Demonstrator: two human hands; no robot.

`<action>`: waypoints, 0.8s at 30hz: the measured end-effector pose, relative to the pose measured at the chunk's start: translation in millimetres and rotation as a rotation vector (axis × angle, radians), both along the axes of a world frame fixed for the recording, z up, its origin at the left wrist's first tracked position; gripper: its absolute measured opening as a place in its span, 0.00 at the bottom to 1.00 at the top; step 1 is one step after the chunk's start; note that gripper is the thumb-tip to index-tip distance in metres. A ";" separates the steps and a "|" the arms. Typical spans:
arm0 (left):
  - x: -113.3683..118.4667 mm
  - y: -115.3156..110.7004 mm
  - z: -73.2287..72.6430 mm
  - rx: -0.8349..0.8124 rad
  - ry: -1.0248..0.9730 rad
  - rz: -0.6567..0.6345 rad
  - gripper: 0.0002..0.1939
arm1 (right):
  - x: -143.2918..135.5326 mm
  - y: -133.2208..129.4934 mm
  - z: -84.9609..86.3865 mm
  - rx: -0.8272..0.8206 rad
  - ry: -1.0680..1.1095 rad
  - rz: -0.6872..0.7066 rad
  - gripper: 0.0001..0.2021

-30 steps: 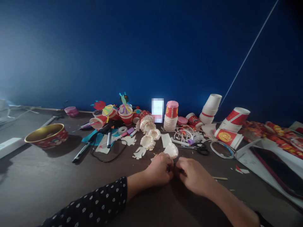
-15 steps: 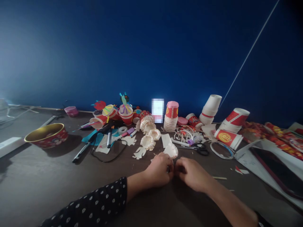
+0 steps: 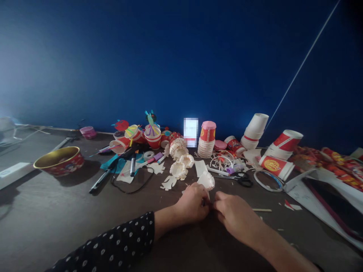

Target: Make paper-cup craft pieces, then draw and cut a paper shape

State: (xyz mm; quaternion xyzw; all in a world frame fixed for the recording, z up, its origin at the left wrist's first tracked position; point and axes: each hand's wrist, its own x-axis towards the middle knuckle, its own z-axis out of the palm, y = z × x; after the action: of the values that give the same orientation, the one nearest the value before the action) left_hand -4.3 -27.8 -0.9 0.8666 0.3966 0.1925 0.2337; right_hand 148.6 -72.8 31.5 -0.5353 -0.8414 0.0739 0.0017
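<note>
Left hand (image 3: 194, 202) curled nearly closed, right up by the scalloped white paper piece (image 3: 206, 181) just beyond my knuckles; can't tell if I have hold of it. Right hand (image 3: 235, 213) half curled, fingertips near the left's, grip hidden. Paper looks light, bendy, easily creased or torn, best pinched gently by an edge. Black-handled scissors (image 3: 245, 180) lie beyond on the dark surface (image 3: 70, 211)

the dark surface (image 3: 121, 223) carries a red bowl with a gold inside (image 3: 59, 163), a black-capped marker (image 3: 132, 166), black scissors (image 3: 244, 179), a white ring (image 3: 268, 181), a thin wooden stick (image 3: 262, 210) and an upright stack of cups (image 3: 207, 141), with paper scraps scattered about.
</note>
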 end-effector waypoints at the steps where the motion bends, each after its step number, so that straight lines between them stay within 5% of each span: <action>1: 0.0 0.0 0.1 0.000 -0.003 -0.002 0.05 | 0.2 0.3 1.0 -0.003 -0.005 -0.002 0.12; 24: -5.2 3.1 -1.4 0.019 -0.061 -0.091 0.10 | -0.6 -2.3 8.2 -0.018 -0.061 0.048 0.11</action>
State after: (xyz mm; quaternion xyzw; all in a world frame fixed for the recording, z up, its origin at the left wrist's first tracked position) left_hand -9.5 -24.7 -2.3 0.8797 0.3476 0.2116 0.2460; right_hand 148.0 -75.1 39.8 -0.5171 -0.8529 0.0652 -0.0307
